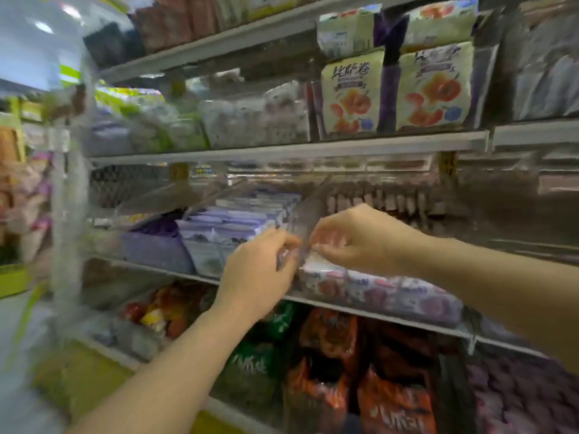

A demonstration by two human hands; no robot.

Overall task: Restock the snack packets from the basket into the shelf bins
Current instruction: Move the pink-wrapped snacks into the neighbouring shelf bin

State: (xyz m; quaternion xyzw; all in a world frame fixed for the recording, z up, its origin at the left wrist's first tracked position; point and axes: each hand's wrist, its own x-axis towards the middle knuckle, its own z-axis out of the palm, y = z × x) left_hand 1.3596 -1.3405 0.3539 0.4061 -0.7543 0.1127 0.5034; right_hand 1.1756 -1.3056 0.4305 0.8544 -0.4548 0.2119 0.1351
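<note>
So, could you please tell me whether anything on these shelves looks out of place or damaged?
Nothing plainly stands out. The purple packets sit in tidy rows in their bin; the left hand and the right hand meet at the clear divider beside it. Blur hides finer faults and whatever the hands hold.

You are in a shop, in a snack aisle. Tiered metal shelves (288, 150) with grey front rails run across your view, one above another. Clear plastic bins (250, 126) stand in rows on them, filled with snack packets (434, 89), many of the same printed design stacked face out. More stocked racks (25, 189) stand off to your left.
</note>
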